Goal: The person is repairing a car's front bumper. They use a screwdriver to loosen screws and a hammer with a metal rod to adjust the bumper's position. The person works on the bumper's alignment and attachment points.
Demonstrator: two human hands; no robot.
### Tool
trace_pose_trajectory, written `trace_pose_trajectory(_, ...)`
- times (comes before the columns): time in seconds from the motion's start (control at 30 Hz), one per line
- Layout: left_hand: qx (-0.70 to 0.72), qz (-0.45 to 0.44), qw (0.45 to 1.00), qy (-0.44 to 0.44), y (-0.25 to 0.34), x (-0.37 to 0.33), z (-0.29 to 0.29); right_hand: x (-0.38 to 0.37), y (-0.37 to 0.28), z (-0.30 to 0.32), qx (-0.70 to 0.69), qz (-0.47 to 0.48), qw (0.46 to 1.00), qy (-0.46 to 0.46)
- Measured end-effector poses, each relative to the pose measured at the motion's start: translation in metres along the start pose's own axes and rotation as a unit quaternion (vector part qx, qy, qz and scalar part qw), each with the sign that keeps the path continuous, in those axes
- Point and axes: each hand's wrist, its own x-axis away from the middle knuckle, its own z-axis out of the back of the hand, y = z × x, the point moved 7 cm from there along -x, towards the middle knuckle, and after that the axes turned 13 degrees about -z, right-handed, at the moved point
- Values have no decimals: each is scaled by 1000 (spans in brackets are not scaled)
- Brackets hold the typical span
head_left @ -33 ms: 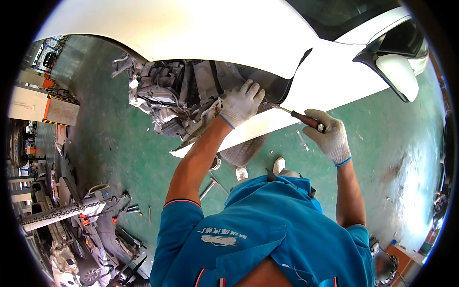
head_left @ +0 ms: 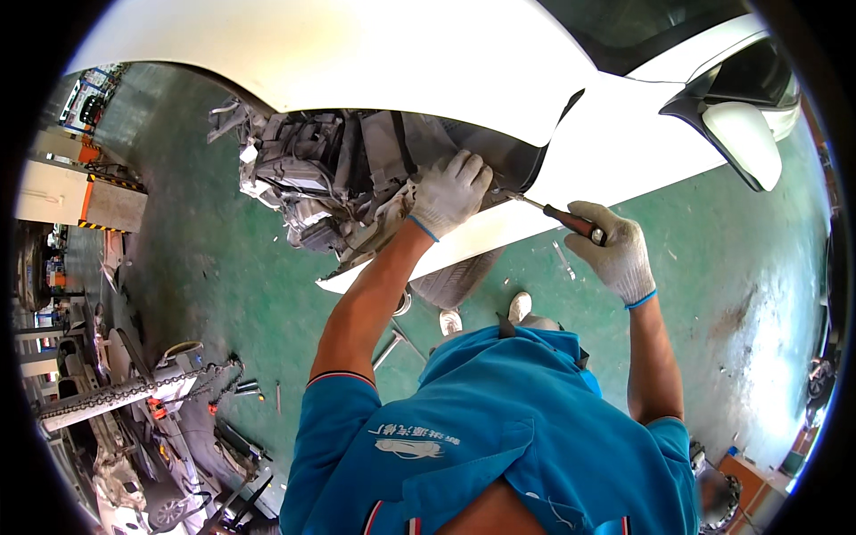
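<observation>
My right hand [head_left: 619,254], in a pale knit glove with a blue cuff, is closed round the dark red and black handle of a screwdriver [head_left: 571,220]. Its thin metal shaft points left, and the tip meets the upper edge of the white car fender [head_left: 526,223], close to the base of the windscreen area. Just left of that tip, my left hand [head_left: 450,192], gloved alike, bends over the fender edge with its fingers close together. The thumb and whatever lies under the palm are hidden.
Above my hands spreads the raised white hood [head_left: 374,53]. Exposed engine parts [head_left: 308,165] fill the bay to the left. A tyre [head_left: 459,281] shows below the fender; a T-shaped tool [head_left: 390,348] lies on the green floor. A chained metal beam [head_left: 125,399] stands lower left.
</observation>
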Motion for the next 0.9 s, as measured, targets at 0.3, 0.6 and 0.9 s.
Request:
trace_pose_trajectory(0.3, 10, 50, 989, -137, 1, 7, -24, -8, -10, -2, 39, 19, 999, 15)
trace_pose_trajectory(0.6, -6, 71, 996, 46, 0, 28, -6, -13, -45, -18, 154, 45, 987, -7)
trace_pose_trajectory(0.9, 26, 116, 985, 126, -1, 35, -4, -20, -91, -38, 339, 217, 915, -10)
